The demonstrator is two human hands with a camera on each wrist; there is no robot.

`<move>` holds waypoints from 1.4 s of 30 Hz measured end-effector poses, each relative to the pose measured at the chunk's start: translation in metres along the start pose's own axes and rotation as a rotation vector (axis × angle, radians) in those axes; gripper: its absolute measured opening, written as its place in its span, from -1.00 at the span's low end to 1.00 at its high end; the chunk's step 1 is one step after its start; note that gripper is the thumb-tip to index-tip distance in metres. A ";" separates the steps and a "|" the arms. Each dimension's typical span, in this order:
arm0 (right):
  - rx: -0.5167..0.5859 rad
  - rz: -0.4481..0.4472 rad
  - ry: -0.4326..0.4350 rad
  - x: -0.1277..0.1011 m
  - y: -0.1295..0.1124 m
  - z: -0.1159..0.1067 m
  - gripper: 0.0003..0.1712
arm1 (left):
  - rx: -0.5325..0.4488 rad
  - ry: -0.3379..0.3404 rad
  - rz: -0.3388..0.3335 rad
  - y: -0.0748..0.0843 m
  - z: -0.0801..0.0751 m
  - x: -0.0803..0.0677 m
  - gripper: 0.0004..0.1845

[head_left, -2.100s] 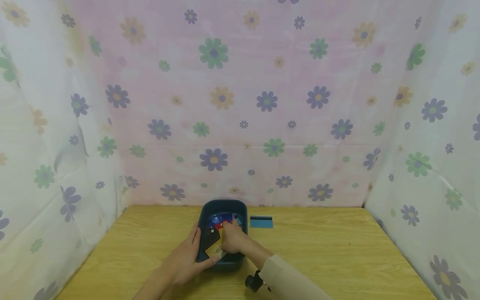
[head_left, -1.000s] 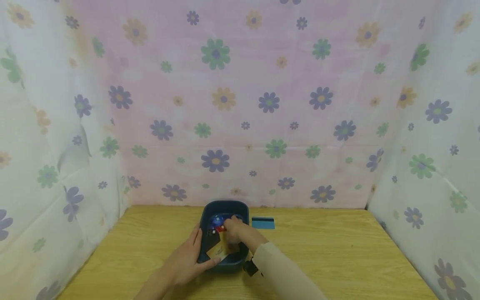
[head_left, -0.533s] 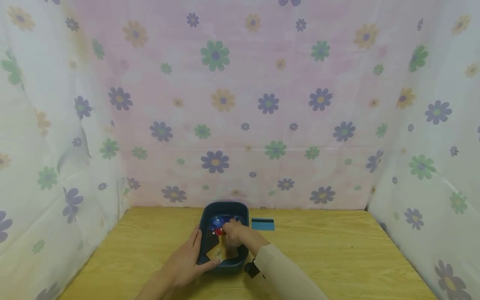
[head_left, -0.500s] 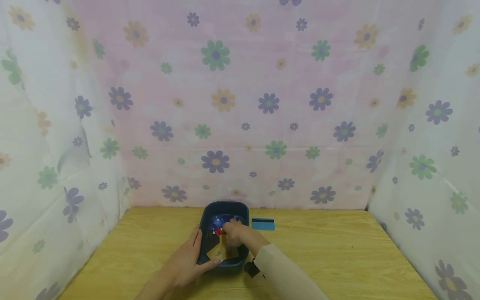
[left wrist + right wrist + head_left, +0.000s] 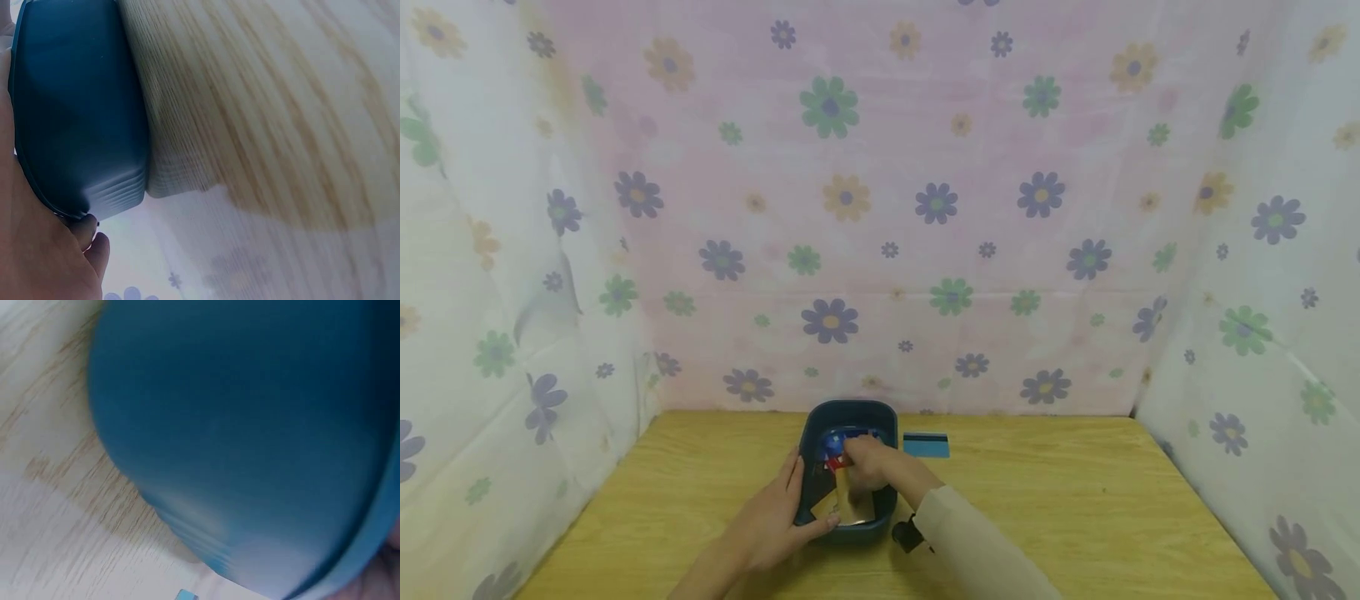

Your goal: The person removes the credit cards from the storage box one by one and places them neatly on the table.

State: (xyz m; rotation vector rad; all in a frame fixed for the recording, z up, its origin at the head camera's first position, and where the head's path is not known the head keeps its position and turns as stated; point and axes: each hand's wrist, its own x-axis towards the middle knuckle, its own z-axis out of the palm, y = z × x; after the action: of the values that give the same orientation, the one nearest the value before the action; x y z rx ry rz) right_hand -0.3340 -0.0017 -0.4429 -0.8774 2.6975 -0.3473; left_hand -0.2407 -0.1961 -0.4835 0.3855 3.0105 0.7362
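Head view, working left to right: wooden table (image 5: 1075,508) is standing inside a flowered cloth booth (image 5: 880,208). Left hand (image 5: 771,521) is lying along the left side of a dark blue tub (image 5: 850,410), fingers straight against its wall, thumb tip pressing on the near rim. Tub is sitting near the middle of the table's far edge. Inside it, cards are lying loose: a gold card (image 5: 831,504) toward the near end, a blue card (image 5: 835,439) and a red one (image 5: 835,461) toward the far end. Right hand (image 5: 865,467) is reaching down into the tub among the cards, fingers curled; whether they are pinching a card, cannot tell. Beige sleeve (image 5: 977,550) is trailing back from it. Light blue card (image 5: 925,445) with a dark stripe is lying flat on the table just right of the tub.

Left wrist view: palm (image 5: 37,250) is touching the tub's outer wall (image 5: 75,112).
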 end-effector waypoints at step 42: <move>0.586 -0.256 0.182 -0.066 0.034 -0.011 -0.60 | 0.041 -0.007 -0.006 0.000 0.001 0.002 0.33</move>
State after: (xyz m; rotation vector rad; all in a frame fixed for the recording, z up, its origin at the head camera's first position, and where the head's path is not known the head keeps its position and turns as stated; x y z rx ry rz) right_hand -0.3050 0.0667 -0.4305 -1.0315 2.4017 -1.2467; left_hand -0.2427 -0.1950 -0.4838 0.3797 3.0230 0.6725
